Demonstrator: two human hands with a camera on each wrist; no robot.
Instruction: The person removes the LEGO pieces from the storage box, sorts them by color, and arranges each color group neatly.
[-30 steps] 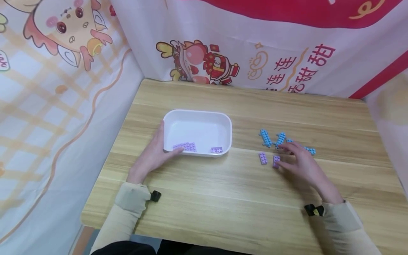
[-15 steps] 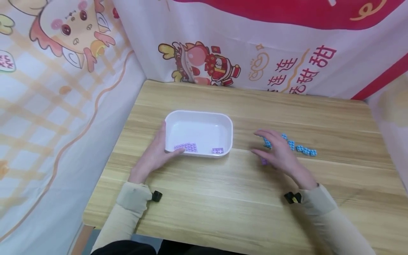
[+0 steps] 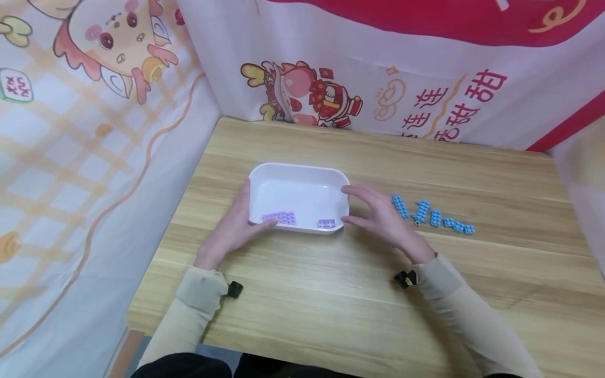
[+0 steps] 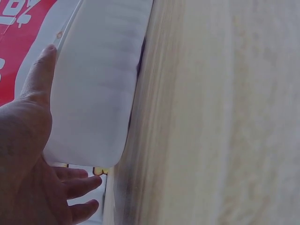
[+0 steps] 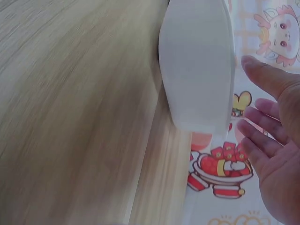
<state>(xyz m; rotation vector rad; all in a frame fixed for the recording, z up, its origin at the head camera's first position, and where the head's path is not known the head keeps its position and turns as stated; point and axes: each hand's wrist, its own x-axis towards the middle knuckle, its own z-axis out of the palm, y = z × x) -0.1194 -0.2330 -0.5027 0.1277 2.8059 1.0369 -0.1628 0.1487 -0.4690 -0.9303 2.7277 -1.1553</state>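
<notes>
A white plastic tub (image 3: pixel 299 197) stands on the wooden table, with purple toy bricks (image 3: pixel 284 217) at its near left and a purple piece (image 3: pixel 326 223) at its near right. My left hand (image 3: pixel 231 228) grips the tub's left end, thumb over the near rim and fingers along the side. At the opposite end my right hand (image 3: pixel 385 220) has its thumb and fingers spread around the right end. In the right wrist view, the right palm (image 5: pixel 281 164) holds nothing; whether its fingertips touch the tub I cannot tell.
Several blue toy-brick pieces lie right of the tub, among them a long one (image 3: pixel 399 206), one with side pegs (image 3: pixel 422 211) and a short one (image 3: pixel 435 218). A printed cloth (image 3: pixel 378 100) hangs behind the table (image 3: pixel 307 294).
My right hand has left the loose bricks and moved left to the tub's right end. The two purple bricks on the table are now out of sight around that hand. The left hand stays put.
</notes>
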